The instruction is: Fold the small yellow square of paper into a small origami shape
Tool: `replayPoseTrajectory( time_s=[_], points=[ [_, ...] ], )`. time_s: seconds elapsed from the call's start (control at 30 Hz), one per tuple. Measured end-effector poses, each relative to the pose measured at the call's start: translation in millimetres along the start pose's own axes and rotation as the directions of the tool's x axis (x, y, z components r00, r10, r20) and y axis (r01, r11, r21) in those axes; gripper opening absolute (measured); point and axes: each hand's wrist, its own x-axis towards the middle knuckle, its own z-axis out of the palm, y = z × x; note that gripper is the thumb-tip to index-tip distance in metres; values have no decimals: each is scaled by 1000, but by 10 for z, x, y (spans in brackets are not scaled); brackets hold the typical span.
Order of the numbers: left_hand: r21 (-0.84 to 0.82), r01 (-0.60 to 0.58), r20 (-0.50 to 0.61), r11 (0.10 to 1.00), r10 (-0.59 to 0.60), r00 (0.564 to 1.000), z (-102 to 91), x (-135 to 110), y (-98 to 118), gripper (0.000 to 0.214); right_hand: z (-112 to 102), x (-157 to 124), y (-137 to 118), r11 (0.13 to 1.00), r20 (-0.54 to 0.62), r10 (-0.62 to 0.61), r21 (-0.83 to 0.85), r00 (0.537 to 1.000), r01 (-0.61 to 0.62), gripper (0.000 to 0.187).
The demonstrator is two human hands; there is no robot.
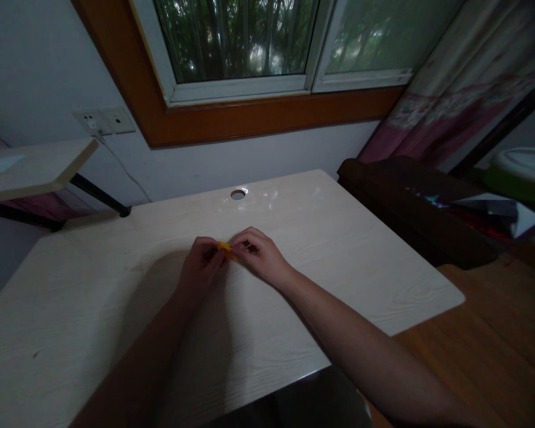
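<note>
A small yellow-orange piece (224,245) is pinched between both hands, just above or on the pale wooden table (339,261); its exact kind is too small to make out. My left hand (201,261) is closed, thumb and fingers gripping the piece's left end. From the other side, my right hand (259,252) pinches it with thumb and fingertips. The fingers cover part of the piece.
A round cable hole (238,194) is near the table's back edge. At the left stands a small raised shelf (40,163) on black legs. A white cable (122,169) hangs from a wall socket (116,120). Dark furniture (410,202) borders the table's right side.
</note>
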Motion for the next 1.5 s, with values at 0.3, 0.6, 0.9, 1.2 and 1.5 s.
replayPoseTrajectory(
  time_s=[0.3,0.6,0.9,1.2,1.5],
  points=[
    [194,90,-35,977,-84,996,-52,17,18,19,9,-5,12,999,7,-44,-7,999,45,10],
    [171,80,-1,982,-81,997,-39,5,1,18,30,18,59,998,24,46,39,999,-47,12],
    [196,-67,37,978,61,997,-18,18,23,14,105,11,112,892,111,232,373,966,-257,24],
    [207,-74,-13,975,78,997,-28,1,58,13,123,12,141,835,157,283,446,946,-323,23],
    [232,42,4,972,-44,999,-19,-11,33,17,61,6,72,976,60,136,162,989,-144,14]
  ],
)
